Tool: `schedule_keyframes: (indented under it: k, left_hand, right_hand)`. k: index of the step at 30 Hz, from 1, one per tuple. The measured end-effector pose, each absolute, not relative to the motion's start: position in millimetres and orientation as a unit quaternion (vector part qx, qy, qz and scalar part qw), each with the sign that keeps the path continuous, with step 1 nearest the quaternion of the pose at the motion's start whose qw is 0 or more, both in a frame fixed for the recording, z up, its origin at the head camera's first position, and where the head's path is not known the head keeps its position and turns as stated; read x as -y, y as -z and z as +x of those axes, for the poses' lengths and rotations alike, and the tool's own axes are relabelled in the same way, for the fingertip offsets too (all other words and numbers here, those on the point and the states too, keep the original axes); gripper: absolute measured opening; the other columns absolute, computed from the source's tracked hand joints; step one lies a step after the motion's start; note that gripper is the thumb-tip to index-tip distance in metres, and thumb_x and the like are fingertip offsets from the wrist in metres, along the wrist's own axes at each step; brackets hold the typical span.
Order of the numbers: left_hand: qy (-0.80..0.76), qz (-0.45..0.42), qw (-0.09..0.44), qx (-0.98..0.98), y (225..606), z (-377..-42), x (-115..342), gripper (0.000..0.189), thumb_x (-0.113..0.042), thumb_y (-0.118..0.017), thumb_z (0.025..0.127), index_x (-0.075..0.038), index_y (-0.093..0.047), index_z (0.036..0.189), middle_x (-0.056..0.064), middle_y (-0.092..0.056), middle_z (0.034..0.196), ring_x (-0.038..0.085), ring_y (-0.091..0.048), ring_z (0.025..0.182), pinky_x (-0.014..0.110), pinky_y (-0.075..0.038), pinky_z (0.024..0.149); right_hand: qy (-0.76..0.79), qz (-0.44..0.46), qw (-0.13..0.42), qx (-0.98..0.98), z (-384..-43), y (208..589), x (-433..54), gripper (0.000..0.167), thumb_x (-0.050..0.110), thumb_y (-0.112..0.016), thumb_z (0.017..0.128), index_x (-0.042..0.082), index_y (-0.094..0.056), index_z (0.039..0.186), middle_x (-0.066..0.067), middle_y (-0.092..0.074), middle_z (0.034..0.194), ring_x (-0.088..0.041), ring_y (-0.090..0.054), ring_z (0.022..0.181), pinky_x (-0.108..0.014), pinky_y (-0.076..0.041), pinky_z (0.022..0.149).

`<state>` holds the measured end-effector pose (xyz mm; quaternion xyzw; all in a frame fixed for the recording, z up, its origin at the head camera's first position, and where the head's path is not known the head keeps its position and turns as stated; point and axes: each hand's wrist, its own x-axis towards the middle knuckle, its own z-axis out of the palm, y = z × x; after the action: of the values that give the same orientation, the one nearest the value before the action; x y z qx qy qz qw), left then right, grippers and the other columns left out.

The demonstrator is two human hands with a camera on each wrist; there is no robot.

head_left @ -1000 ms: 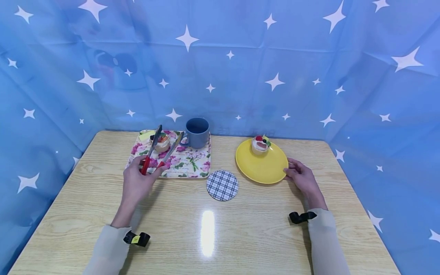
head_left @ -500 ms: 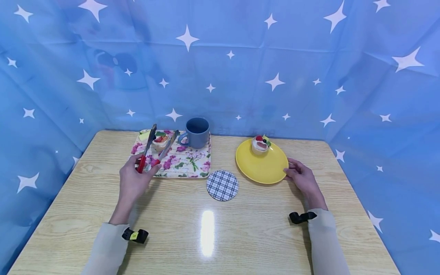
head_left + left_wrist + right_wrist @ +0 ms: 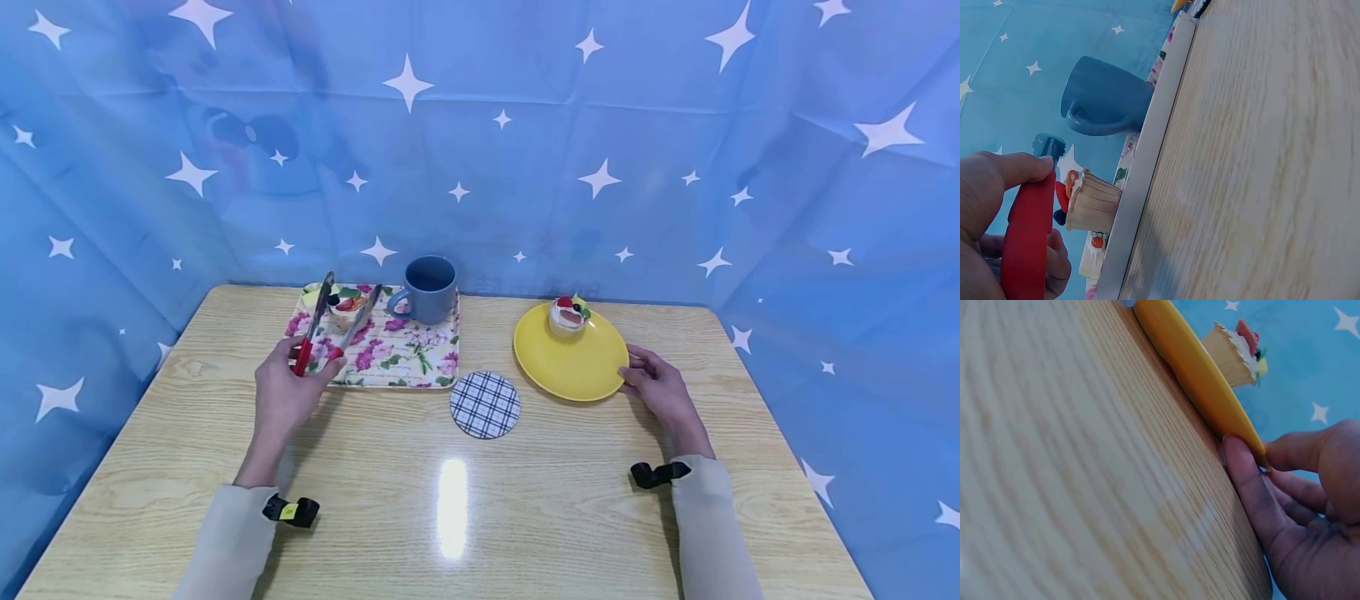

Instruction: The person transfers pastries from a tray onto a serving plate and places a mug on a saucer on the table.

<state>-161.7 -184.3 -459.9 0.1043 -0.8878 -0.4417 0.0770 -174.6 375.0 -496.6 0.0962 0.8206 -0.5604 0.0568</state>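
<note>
Tongs of metal with red grips are held over the far left of the wood-grain counter, arms spread. Beige ribbed cupcake with fruit topping sits on the white rectangular tray with pink flowers. Head view shows it between the tong arms; left wrist view shows the visible arm end higher than the cup — contact cannot be told.

Step in hand, as judged: aligning the tongs with the cupcake. To do well: lower both arms evenly, stay clear of the blue-grey cylindrical mug to the right, squeeze gently on the ribbed cup rather than the topping.

Fingers: left hand grasps the red grips, thumb and fingers parted by the spread handles. Right hand pinches the right rim of the round yellow plate — its grip narrow, one plate edge thick.
</note>
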Motion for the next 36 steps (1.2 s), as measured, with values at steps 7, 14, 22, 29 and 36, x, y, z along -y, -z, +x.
schedule_keyframes:
  k: [7,14,22,29,36]
  left_hand:
    - [0.438,0.115,0.074,0.889,461.0,-162.8,186.9,0.079,-0.047,-0.076,0.091,0.000,-0.047,0.147,0.024,-0.059,0.127,0.030,-0.055,0.086,0.030,-0.046,0.061]
    - [0.429,0.115,0.076,0.893,463.6,-163.0,187.1,0.079,-0.047,-0.075,0.091,0.002,-0.047,0.146,0.024,-0.058,0.124,0.031,-0.054,0.091,0.031,-0.046,0.064]
    - [0.425,0.121,0.064,0.895,465.7,-164.7,188.1,0.079,-0.047,-0.074,0.092,0.003,-0.046,0.147,0.025,-0.059,0.125,0.031,-0.055,0.093,0.032,-0.046,0.066]
    - [0.417,0.124,0.054,0.899,467.7,-166.5,188.2,0.079,-0.045,-0.075,0.092,0.002,-0.046,0.147,0.026,-0.059,0.128,0.033,-0.056,0.098,0.033,-0.048,0.071]
    - [0.412,0.127,0.055,0.901,467.9,-168.8,188.6,0.079,-0.044,-0.076,0.091,0.002,-0.045,0.147,0.026,-0.059,0.128,0.033,-0.056,0.099,0.035,-0.048,0.072]
  right_hand:
    - [0.564,0.098,0.056,-0.818,-175.0,496.3,-374.4,0.061,0.024,-0.057,0.106,0.010,-0.033,0.160,-0.015,-0.047,0.138,0.002,-0.063,0.099,-0.021,-0.058,0.087]
    - [0.558,0.099,0.057,-0.822,-175.2,497.0,-374.8,0.061,0.026,-0.057,0.106,0.011,-0.033,0.160,-0.019,-0.046,0.142,0.002,-0.063,0.099,-0.021,-0.058,0.087]
    - [0.558,0.098,0.055,-0.822,-175.1,497.6,-375.4,0.061,0.025,-0.057,0.106,0.011,-0.033,0.160,-0.018,-0.047,0.141,0.002,-0.063,0.099,-0.021,-0.058,0.087]
    - [0.560,0.098,0.053,-0.821,-175.3,498.7,-375.6,0.061,0.025,-0.057,0.106,0.010,-0.033,0.160,-0.018,-0.047,0.141,0.003,-0.063,0.099,-0.021,-0.058,0.087]
    - [0.562,0.101,0.054,-0.820,-176.3,497.5,-374.8,0.061,0.025,-0.058,0.106,0.010,-0.034,0.160,-0.019,-0.047,0.142,0.003,-0.063,0.099,-0.021,-0.058,0.087]
